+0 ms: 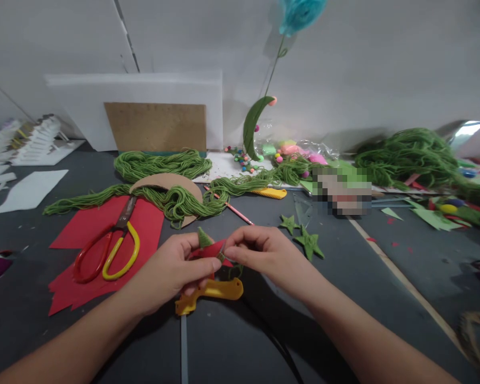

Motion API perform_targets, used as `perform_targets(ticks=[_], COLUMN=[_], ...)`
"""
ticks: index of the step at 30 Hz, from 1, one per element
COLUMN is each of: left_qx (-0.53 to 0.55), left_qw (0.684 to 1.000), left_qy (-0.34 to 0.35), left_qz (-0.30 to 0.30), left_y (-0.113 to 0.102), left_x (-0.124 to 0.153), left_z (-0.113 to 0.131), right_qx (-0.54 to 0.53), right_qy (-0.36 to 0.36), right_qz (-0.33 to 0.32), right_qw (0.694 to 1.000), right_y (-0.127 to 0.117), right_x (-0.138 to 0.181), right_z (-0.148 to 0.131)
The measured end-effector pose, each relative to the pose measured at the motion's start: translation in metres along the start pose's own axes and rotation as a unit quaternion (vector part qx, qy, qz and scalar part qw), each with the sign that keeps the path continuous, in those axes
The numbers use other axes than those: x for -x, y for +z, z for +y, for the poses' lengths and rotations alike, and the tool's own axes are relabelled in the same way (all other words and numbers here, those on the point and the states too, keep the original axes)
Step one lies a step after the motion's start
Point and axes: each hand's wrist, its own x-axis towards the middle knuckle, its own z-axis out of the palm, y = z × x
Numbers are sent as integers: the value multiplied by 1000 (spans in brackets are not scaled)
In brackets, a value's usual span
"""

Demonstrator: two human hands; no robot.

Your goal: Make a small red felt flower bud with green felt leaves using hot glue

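Note:
Between the thumb and fingers of my left hand is a red paper star. One of its points is wrapped in green yarn. My right hand pinches at the star's right side, where more green yarn shows; the strand itself is mostly hidden by the fingertips. Just below both hands, a yellow glue gun lies on the table with a pale glue stick pointing toward me. Two green yarn-covered stars rest to the right of my right hand.
Red-and-yellow-handled scissors lie on red paper at left. Green yarn hanks and a cardboard crescent sit behind. A pencil, yellow cutter, and hanging green crescent are beyond. A black cord runs below my right arm.

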Motion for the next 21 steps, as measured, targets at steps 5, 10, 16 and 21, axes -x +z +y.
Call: perform_targets(ticks=[5, 10, 16, 21], left_qx=[1, 12, 18, 16], left_qw=[999, 999, 998, 998], left_qy=[-26, -26, -29, -29], left_qz=[-32, -46, -55, -55], left_y=[-1, -2, -2, -2], left_x=[1, 1, 2, 1], left_z=[1, 1, 1, 0], right_qx=[40, 0, 63, 128], right_qy=[7, 24, -6, -19], right_qz=[-22, -42, -50, -20], right_qw=[999, 999, 997, 991], right_y=[-3, 0, -5, -6], right_x=[2, 3, 5, 8], right_z=[-4, -3, -8, -12])
